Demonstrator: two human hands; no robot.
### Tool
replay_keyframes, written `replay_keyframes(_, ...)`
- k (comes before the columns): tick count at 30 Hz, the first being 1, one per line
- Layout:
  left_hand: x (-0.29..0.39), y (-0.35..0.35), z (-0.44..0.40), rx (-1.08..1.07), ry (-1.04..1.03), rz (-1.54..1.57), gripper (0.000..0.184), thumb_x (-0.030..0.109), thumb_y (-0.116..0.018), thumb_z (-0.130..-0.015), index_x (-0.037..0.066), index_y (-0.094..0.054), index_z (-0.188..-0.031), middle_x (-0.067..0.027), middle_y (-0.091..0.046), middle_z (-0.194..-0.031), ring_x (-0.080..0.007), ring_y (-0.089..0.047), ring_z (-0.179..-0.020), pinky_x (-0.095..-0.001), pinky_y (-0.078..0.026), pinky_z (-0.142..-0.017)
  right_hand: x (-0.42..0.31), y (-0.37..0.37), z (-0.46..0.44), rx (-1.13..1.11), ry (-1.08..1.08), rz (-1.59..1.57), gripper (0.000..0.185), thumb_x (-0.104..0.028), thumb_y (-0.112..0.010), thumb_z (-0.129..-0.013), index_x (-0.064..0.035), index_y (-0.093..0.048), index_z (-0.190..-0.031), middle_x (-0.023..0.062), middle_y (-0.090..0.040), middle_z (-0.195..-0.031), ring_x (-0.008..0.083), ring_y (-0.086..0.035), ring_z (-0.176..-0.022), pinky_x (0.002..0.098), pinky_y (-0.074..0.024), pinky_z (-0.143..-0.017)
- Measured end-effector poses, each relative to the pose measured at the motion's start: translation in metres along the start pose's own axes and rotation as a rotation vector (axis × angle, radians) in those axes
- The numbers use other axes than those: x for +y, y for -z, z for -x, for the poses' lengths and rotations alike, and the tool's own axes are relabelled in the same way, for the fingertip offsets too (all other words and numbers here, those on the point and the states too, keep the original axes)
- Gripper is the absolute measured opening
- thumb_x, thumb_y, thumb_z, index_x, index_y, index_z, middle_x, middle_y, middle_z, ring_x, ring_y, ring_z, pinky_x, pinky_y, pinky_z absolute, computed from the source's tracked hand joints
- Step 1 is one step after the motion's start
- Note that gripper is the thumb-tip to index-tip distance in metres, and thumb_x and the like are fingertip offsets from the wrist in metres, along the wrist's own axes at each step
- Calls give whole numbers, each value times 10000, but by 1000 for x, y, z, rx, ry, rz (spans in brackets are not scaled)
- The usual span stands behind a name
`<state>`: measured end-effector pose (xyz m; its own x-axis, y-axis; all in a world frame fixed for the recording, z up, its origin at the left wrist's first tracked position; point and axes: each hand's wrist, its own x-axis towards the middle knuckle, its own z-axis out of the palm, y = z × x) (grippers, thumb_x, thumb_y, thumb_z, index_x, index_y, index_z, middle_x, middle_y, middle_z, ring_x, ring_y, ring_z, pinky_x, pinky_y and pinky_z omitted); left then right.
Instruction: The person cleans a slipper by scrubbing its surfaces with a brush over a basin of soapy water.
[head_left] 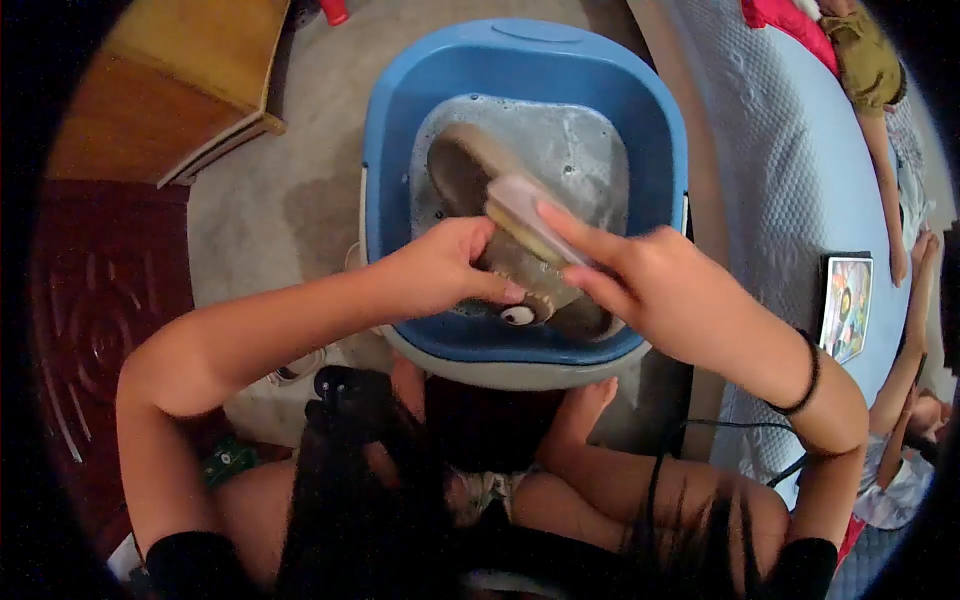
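Observation:
Over a blue basin (530, 48) of soapy water (575, 150), my left hand (460, 270) grips a grey-brown slipper (520, 268) by its side. An eye-like decoration shows on the slipper's near end. My right hand (640, 275) is closed round a brush (530, 215) with a pale back, its bristles against the slipper. Behind the brush a dark, blurred oval shape (465, 170) rises from the water; whether it belongs to the same slipper I cannot tell. Another dark piece lies partly hidden at the basin's near right side.
On the right is a bed with a light blue cover (750, 130). A tablet (846, 305) lies on it, with two people beyond. A wooden cabinet (180, 80) stands at the upper left, above a dark red carved panel (110, 300). A black cable (690, 425) runs near my right forearm.

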<state>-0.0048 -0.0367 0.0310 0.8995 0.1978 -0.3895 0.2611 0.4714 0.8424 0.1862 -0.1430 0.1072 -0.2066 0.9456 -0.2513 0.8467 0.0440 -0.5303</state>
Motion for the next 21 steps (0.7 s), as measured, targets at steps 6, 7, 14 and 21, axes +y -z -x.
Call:
replay_keyframes(6, 18, 13, 4, 76, 34, 119, 377, 8, -623, -770, 6, -514, -1131, -54, -614, -1032, -121, -568, -945, -280, -451, -852, -12, 17, 6, -82, -59, 7, 545, -193, -529, -878, -195, -316, -1380, 204, -543, -598, 381, -556, -574, 419, -452, -536)
replay_keyframes(7, 20, 11, 6, 90, 46, 34, 385, -1, -623, -764, 3, -512, -1133, -56, -615, -1035, -120, -568, -947, -273, -449, -850, -14, 20, 8, -110, -63, -9, 545, -193, -529, -876, -192, -318, -1379, 199, -547, -598, 378, -560, -576, 422, -451, -525)
replay_keyframes(14, 17, 8, -1, 64, 143, 29, 405, -27, -636, -745, -7, -518, -1132, -58, -620, -1032, -130, -576, -946, -272, -445, -861, -6, 7, -16, -20, -2, 83, 481, -221, -520, -872, -144, -376, -1325, 190, -585, -617, 374, -591, -577, 442, -491, -535)
replay_keyframes(21, 10, 5, -4, -2, 98, 58, 355, 24, -641, -761, -16, -536, -1098, -77, -626, -1017, -151, -596, -916, -274, -474, -818, -14, 11, -22, -41, -34, 58, 550, -160, -552, -856, -170, -347, -1366, 191, -553, -619, 369, -563, -573, 411, -444, -547)
